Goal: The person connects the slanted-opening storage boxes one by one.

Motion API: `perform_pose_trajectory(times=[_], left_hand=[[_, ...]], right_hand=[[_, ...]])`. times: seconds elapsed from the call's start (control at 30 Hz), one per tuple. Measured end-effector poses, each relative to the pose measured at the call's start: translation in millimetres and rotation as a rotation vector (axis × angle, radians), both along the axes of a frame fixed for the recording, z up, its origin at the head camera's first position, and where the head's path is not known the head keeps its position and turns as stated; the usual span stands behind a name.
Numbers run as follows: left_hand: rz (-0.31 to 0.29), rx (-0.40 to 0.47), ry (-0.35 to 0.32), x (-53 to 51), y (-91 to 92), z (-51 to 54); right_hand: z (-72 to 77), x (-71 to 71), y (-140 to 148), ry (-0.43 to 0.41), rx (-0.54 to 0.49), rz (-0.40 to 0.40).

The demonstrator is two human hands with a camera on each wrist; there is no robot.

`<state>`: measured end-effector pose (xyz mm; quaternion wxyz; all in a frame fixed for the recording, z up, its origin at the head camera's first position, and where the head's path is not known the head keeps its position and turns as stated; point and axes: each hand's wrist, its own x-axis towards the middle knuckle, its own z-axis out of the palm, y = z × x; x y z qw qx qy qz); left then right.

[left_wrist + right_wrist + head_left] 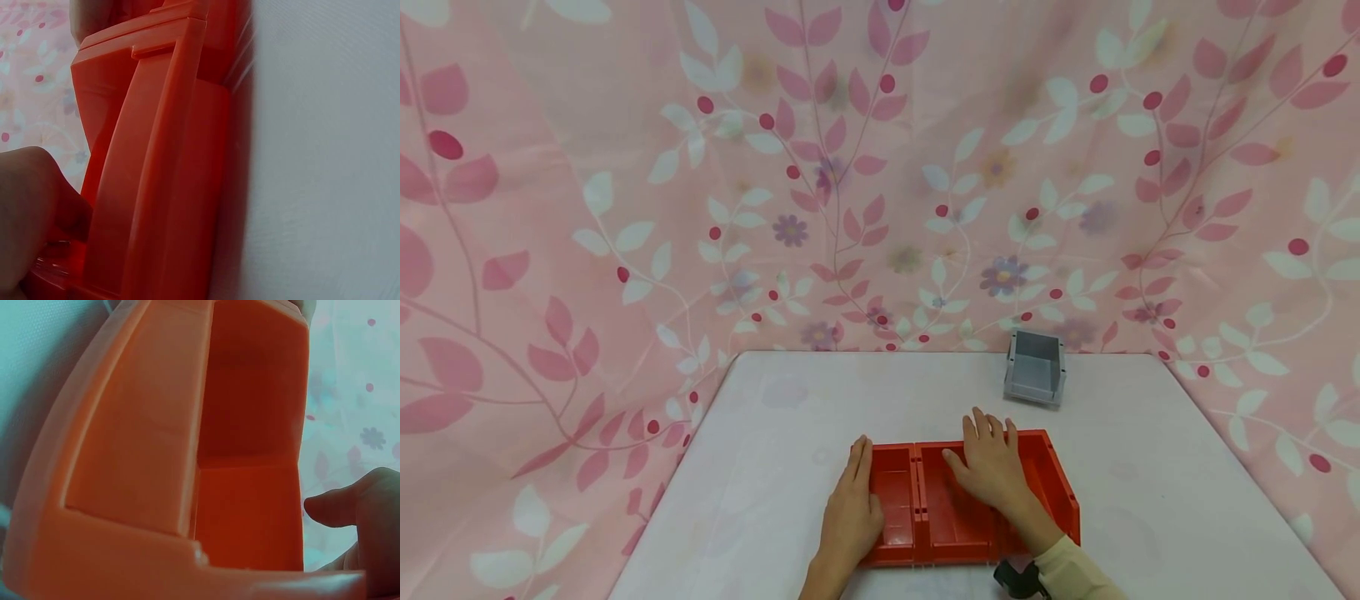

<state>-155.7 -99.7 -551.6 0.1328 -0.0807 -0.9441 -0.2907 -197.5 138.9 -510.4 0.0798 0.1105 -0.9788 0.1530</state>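
Observation:
Red open-front plastic bins [958,533] stand side by side in a row near the front of the table. On the left, my left hand [850,517] holds the end bin's outer side wall, its fingers lying along the outside and its thumb over the rim. The left wrist view shows the thumb [72,212] reaching into that red bin [156,162]. My right hand [992,467] reaches across the middle and right bins with its fingers spread at the back rim. In the right wrist view its thumb [331,506] stands out past a bin's edge [300,506].
Behind the row, at the back right of the white table [760,417], sits a small grey bin [1036,379]. A pink floral curtain [880,208] hangs around the table's back and sides. Beside the right wrist there is a black strap piece [1018,579].

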Motion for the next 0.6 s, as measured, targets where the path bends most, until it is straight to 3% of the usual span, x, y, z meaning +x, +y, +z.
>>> perform_pose_trajectory(times=[0.6], left_hand=[[0.002, 0.007, 0.043, -0.4, 0.7, -2.6]], right_hand=[[-7.6, -1.3, 0.8, -0.005, -0.008, -0.004]])
